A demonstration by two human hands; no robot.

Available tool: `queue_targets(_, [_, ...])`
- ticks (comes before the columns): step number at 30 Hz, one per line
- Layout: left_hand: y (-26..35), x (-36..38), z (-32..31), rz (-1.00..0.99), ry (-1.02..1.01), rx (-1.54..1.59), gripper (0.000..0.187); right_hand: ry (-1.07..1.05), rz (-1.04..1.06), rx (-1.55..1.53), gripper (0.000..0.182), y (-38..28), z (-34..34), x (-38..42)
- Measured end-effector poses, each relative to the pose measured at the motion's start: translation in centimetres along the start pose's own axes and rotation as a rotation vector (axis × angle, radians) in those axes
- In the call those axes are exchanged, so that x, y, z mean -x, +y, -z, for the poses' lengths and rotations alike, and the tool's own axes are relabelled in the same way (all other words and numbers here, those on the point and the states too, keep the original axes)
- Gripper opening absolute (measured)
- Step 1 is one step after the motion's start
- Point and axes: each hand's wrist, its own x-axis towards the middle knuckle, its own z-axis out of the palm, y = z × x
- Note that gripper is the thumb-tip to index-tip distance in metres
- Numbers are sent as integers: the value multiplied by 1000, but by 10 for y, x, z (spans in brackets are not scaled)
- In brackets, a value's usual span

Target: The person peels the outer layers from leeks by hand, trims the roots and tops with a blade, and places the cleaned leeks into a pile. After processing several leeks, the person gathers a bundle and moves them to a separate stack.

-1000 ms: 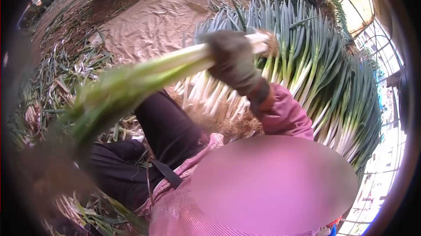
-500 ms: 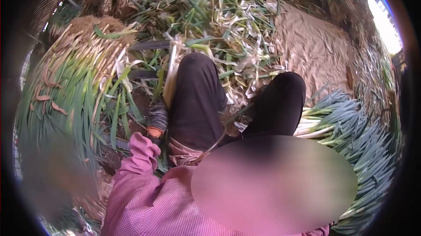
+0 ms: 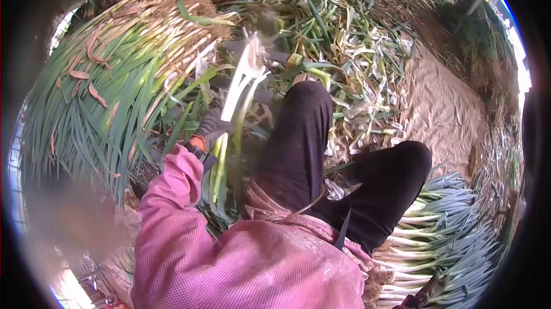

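Note:
My left hand (image 3: 213, 127), in a grey knit glove with an orange cuff, is closed around a green onion (image 3: 234, 94) beside my left knee. Its white shaft points away from me, with loose pale skins at the far end. Left of this hand lies a big heap of untrimmed green onions (image 3: 109, 79), roots at the top and leaves toward me. At the bottom right edge, what looks like my right hand (image 3: 429, 293) in a dark glove lies by a row of cleaned green onions (image 3: 410, 246). Its fingers cannot be made out.
Stripped leaves and skins (image 3: 350, 51) cover the ground ahead. A brown sheet (image 3: 439, 102) lies to the right, with more onion bundles (image 3: 488, 39) beyond it. Dark bars (image 3: 275, 56) run beneath the heap's edge. My bent knees (image 3: 307, 102) are in the middle.
My left hand has risen away from my left thigh and the green onion now shows in it. The view has shifted, revealing more of the cleaned row at right.

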Motion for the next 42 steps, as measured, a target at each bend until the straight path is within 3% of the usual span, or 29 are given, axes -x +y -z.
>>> queue_targets(2, [28, 20, 22, 34, 100, 55, 28, -191, 78, -421, 52, -78, -24, -36])
queue_targets(3, [41, 26, 30, 43, 140, 80, 28, -39, 243, -562, 53, -125, -43, -42])
queue_targets(5, [44, 37, 37, 6, 101, 184, 28, -136, 430, -840, 45, -263, -16, -32])
queue_targets(7, [43, 50, 38, -75, 79, 293, 30, -255, 673, -738, 51, -382, 29, -12])
queue_targets(9, [67, 68, 35, -130, 14, 341, 31, -595, 641, -916, 58, -488, 89, 33])
queue_targets(10, [68, 72, 32, -134, 28, 188, 32, -760, 595, -987, 62, -542, 120, 55])
queue_targets(11, [81, 78, 33, -74, -57, 203, 33, -629, 849, -1119, 69, -571, 91, 62])
queue_targets(13, [99, 92, 18, -82, 57, 68, 35, -543, 1093, -1228, 76, -638, 100, 97])
queue_targets(15, [129, 99, 12, -76, 7, 146, 36, -839, 967, -1162, 73, -682, 98, 134])
queue_targets(17, [122, 107, -5, -131, 43, 120, 35, -654, 1121, -1143, 44, -710, 83, 158])
queue_targets(19, [102, 124, -7, -66, -14, 289, 32, -63, 1487, -853, 11, -732, 66, 166])
queue_targets(21, [94, 134, 0, 48, -67, 512, 33, -107, 1205, -644, 15, -773, -7, 130])
queue_targets(22, [97, 137, 6, 135, -82, 649, 34, -246, 1191, -462, 17, -779, 36, 89])
queue_targets(23, [86, 139, 8, 153, -126, 577, 33, -157, 1110, -428, 15, -794, 3, 85])
queue_targets(25, [55, 148, 6, 184, -207, 439, 31, -395, 1100, -535, 29, -793, -5, -7])
queue_targets(26, [48, 154, -4, 246, -185, 649, 29, -403, 1128, -409, 40, -795, 14, 0])
queue_targets(28, [60, 149, 3, 280, -215, 693, 27, -419, 1163, -142, 64, -785, 48, 28])
queue_targets(30, [57, 147, 4, 301, -239, 645, 25, -677, 1406, -500, 104, -780, 49, 51])
queue_targets(31, [58, 146, 3, 298, -255, 626, 25, -681, 1570, -744, 108, -775, 41, 62])
queue_targets(33, [62, 147, 5, 297, -287, 576, 26, -1348, 1474, -1196, 99, -772, 41, 82])
queue_targets(34, [53, 150, -2, 84, -285, 509, 26, -1693, 1352, -1356, 96, -771, 44, 93])
queue_targets(35, [51, 155, -8, 94, -264, 503, 27, -1356, 1577, -1141, 91, -783, 39, 105])
queue_targets(37, [63, 159, -15, 115, -214, 496, 28, -1922, 925, -1277, 59, -771, 35, 129])
queue_targets(39, [46, 173, -17, 43, -244, 394, 29, -1628, 936, -893, 38, -775, 44, 133])
queue_targets(40, [33, 180, -19, -23, -244, 415, 30, -960, 1593, -1150, 20, -777, -10, 130])
queue_targets(42, [49, 192, -1, 124, -281, 508, 29, -1219, 1577, -1116, 17, -777, -29, 90])
